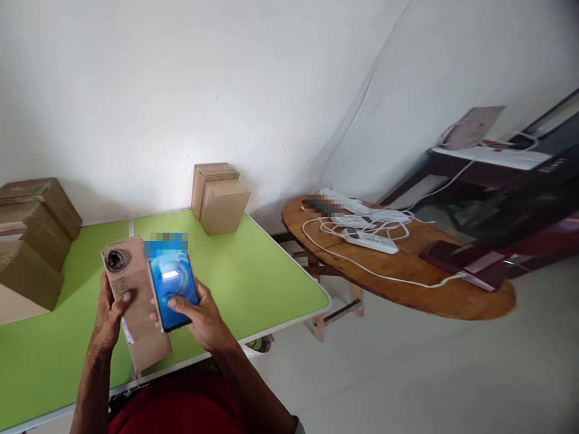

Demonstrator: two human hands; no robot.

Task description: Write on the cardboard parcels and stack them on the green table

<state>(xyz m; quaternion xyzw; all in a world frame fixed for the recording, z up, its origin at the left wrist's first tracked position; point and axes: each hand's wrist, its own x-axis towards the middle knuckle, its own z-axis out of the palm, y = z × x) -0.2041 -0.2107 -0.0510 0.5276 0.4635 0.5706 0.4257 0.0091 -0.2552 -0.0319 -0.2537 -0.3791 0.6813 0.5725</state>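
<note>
My left hand is closed on a flat brown cardboard piece, its thumb lying across the front. Near the top of the cardboard is a round dark hole with a blackened rim. My right hand grips a smartphone by its lower part, thumb over the lit blue screen. The phone is tilted beside the cardboard's right side and overlaps its edge. Both are held above the green table near its front edge. Part of the phone's top is blurred out.
Cardboard boxes stand at the table's left, and two more boxes are against the wall. To the right, a round wooden table bears white power strips, tangled cables and a dark red object. A dark screen stands at far right.
</note>
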